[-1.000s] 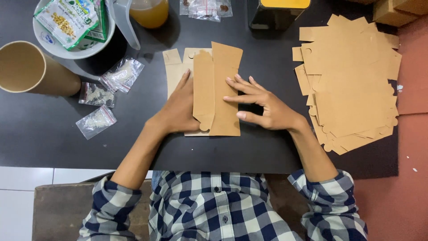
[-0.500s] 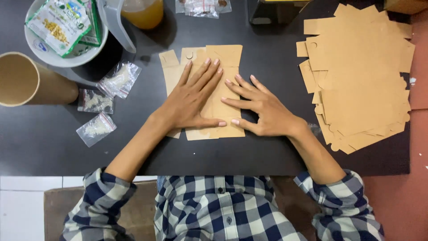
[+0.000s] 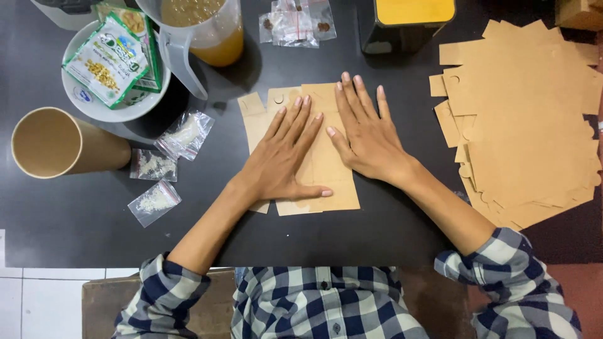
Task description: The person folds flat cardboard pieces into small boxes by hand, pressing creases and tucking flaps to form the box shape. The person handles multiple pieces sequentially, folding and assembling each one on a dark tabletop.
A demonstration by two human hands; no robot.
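Pressing a flat brown kraft-paper box blank down on the black tabletop with both palms.

Left hand lies open, fingers spread flat across the blank's left half, gripping nothing; right hand is likewise flat and open on its upper right part, thumbs nearly meeting. The blank sits at table centre, seemingly folded over and being creased, so this piece looks partly done. At 3 o'clock a loose heap of matching brown cut-out sheets waits, apparently unfolded. At 9 o'clock lie a tan paper cup on its side and small clear plastic sachets; at 11 o'clock a clear jug of amber liquid.
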